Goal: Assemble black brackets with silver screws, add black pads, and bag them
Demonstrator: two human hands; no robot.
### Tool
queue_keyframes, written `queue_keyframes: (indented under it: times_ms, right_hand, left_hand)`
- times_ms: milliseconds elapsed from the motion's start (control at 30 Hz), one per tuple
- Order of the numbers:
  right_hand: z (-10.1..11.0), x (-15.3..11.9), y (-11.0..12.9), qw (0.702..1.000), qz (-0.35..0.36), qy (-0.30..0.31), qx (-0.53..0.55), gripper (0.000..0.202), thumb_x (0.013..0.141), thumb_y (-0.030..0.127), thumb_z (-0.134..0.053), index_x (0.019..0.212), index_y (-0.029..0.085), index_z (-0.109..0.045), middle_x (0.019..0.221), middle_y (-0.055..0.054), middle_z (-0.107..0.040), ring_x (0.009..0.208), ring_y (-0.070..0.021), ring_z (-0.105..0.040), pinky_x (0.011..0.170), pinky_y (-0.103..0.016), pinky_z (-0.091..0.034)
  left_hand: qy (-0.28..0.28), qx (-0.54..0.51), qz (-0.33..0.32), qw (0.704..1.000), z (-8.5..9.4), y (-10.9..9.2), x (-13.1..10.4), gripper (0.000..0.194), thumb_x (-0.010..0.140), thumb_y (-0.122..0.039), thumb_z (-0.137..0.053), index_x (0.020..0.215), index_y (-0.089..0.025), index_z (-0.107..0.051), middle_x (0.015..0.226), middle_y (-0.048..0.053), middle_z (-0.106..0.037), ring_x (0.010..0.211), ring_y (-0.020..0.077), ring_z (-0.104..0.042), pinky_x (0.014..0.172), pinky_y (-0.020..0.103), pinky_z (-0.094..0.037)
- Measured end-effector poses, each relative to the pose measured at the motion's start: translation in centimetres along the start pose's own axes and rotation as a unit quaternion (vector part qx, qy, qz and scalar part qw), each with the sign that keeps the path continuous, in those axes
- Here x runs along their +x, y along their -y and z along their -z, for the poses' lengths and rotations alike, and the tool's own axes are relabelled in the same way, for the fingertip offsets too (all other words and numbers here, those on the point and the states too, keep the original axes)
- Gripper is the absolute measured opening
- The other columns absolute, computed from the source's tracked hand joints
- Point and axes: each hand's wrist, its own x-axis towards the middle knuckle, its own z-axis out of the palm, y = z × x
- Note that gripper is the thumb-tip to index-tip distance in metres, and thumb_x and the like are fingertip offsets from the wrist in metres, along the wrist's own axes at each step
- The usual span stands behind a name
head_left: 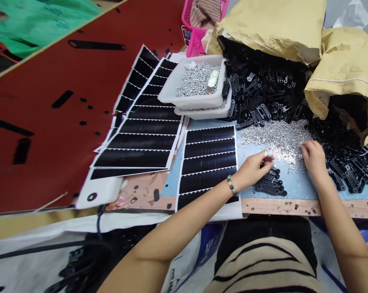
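Black parts point(271, 188) lie lined up on the blue-covered tabletop point(301, 189) by the left hand point(253, 171); the right hand point(315, 159) meets silver screws point(275, 140). Whether either grip holds anything, I cannot tell. White tubs point(190, 99) and yellow sacks point(272, 28) crowd behind.

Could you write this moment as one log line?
left hand: beside black parts | right hand: at edge of metal hardware pile | grip: unclear | nearby: white tub, black sheet
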Motion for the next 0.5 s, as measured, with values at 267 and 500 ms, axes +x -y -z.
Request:
queue_keyframes:
  times_ms: [267, 500]
  right_hand:
    - [2.2, -4.6, 3.8, 0.976, -0.061, 0.051, 0.2, 0.015, 0.09, 0.028, -0.045, 0.096, 0.022, -0.058, 0.086, -0.004, -0.065, 0.077, -0.0181, -0.062, 0.071, -0.032, -0.049]
    - [2.6, -8.2, 7.0, 0.961, -0.006, 0.126, 0.245, 0.011, 0.091, 0.025, -0.049, 0.095, 0.023, -0.059, 0.084, -0.004, -0.062, 0.079, -0.0173, -0.061, 0.072, -0.03, -0.05]
  left_hand:
    - [0.028, 0.173, -0.123, 0.977, -2.0, 0.6, -3.4, 0.013, 0.093, -0.018, -0.046, 0.088, -0.016, -0.058, 0.084, 0.004, -0.065, 0.08, 0.0172, -0.058, 0.072, 0.031, -0.044]
    - [0.022, 0.261, -0.19, 0.946, -2.2, 0.2, -3.6, 0.022, 0.095, -0.016, -0.04, 0.086, -0.017, -0.06, 0.091, 0.004, -0.066, 0.083, 0.0175, -0.057, 0.073, 0.033, -0.042]
